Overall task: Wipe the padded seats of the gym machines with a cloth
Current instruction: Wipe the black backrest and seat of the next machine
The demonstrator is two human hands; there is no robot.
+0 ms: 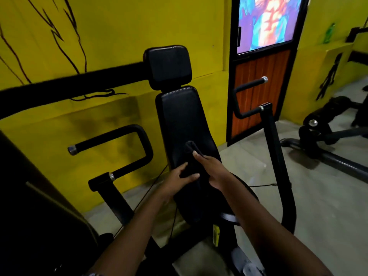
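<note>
A dark cloth (192, 151) is held by 2 bare hands in front of the lower part of a gym machine's black padded backrest (181, 116). The cloth is gripped by the left hand (178, 179), with its thumb curled across the fabric. The right hand (212, 166) is laid against the cloth's other side with fingers almost straight; its thumb cannot be made out. The cloth's lower end is seen hanging in front of the seat area, where dark fabric and dark padding are hard to separate. A square black headrest pad (168, 66) is mounted above the backrest. The seat is flanked by 2 bent black handles, 1 on the left (119, 136) and 1 on the right (247, 96). A yellow wall (123, 32) and a door (258, 92) are visible behind.
</note>
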